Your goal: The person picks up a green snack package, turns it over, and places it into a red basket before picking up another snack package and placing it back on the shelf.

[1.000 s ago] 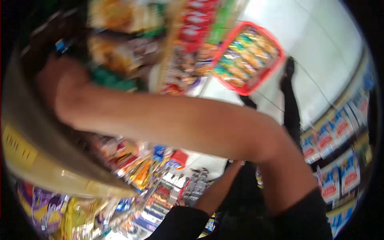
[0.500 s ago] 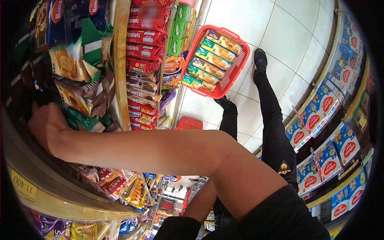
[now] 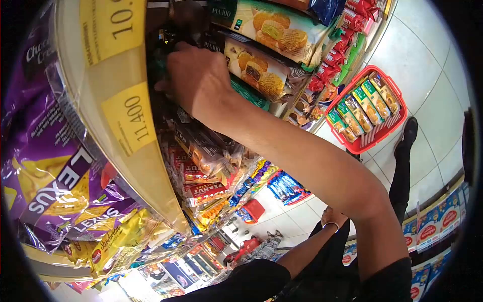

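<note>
My right hand (image 3: 193,75) reaches deep into the left shelf, its fingers curled into shadow against a dark green wrapper; what they grip is hard to see. Beside it lie biscuit packs: a cream and brown pack (image 3: 254,70) and, above that, a green and cream pack (image 3: 271,27). Cracker packs (image 3: 201,186) in red and clear wrap sit below my forearm. My left hand (image 3: 335,217), with a band at its wrist, is low by my leg; its fingers are too small to read. A red basket (image 3: 363,149) on the floor holds several similar biscuit packs (image 3: 370,100).
A shelf edge with yellow price tags (image 3: 128,118) curves along the left, with purple snack bags (image 3: 60,186) beyond it. Blue and white boxes (image 3: 435,221) line the right shelf. Another red container (image 3: 251,211) stands on the tiled floor. A person (image 3: 261,246) is farther off.
The view has swung toward the left shelf, so the basket now appears farther right. My right hand is still in the shelf, now showing more clearly. My left hand has come into sight.
</note>
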A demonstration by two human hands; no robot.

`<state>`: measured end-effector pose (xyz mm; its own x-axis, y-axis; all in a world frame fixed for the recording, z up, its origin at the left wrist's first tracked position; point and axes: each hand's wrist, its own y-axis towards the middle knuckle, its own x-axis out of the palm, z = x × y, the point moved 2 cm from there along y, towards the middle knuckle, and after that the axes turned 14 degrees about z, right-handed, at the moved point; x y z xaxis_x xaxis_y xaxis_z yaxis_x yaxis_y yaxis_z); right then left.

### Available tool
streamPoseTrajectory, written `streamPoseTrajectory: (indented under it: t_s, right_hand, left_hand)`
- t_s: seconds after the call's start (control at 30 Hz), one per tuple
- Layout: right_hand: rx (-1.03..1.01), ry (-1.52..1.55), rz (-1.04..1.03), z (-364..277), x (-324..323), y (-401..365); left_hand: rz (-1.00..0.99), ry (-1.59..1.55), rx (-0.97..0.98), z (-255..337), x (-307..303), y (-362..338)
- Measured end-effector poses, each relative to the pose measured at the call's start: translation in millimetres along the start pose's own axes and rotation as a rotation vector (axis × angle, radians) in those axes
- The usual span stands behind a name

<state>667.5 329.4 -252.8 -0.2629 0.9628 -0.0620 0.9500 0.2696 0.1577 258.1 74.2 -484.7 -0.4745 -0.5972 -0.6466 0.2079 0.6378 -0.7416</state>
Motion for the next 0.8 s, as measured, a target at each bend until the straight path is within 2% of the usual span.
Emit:
streamPoseTrajectory:
  t_s: [0.07,0.17,0.23,0.3,0.37,0.43,0.5,0.57,0.6,0.63,0.67,0.77,0.8]
  right_hand:
    - [-0.061,0.054,0.065,3.4,-1.8,-2.6]
    - [-0.030,0.067,0.016,1.6,-6.7,-5.4]
    - [-0.065,0.092,0.061,-0.3,-13.7,-9.4]
    - [-0.049,0.208,0.182,-2.0,-26.7,-16.2]
    - [-0.167,0.201,0.319,1.7,-54.5,-39.4]
    - [-0.083,0.352,0.201,6.6,-97.3,-67.1]
    - [0.103,0.421,0.146,20.1,-139.2,-105.3]
    - [0.267,0.253,0.067,37.2,-179.1,-145.9]
    - [0.321,0.181,0.056,54.8,-191.6,-167.9]
    - [0.378,0.110,0.042,80.8,-197.8,-193.2]
    - [0.467,0.065,0.007,115.4,-204.5,-217.9]
    - [0.716,-0.198,-0.137,274.6,-228.8,-326.9]
    - [0.631,-0.407,-0.211,325.3,-244.0,-366.4]
  left_hand:
    - [-0.018,0.017,0.013,10.4,-18.1,-5.5]
    - [-0.011,0.068,-0.006,8.6,-11.3,-8.3]
    - [0.010,0.021,-0.029,10.9,-14.5,-9.1]
    - [0.027,0.048,-0.038,9.5,-9.3,-8.5]
    - [0.027,0.035,-0.040,7.7,-2.6,-6.9]
    - [0.033,0.024,-0.045,2.3,2.4,-4.3]
    - [0.044,-0.009,-0.046,-4.3,6.9,-1.4]
    - [0.060,-0.084,-0.036,-9.9,16.9,-2.0]
    - [0.049,-0.113,-0.015,-13.3,24.8,-0.2]
    - [-0.060,0.027,0.082,-28.0,48.7,3.4]
    - [-0.038,0.084,0.037,-23.0,46.9,0.5]
    - [-0.039,0.156,-0.009,-23.7,61.5,-8.0]
    - [-0.043,0.188,-0.024,-22.6,65.0,-11.6]
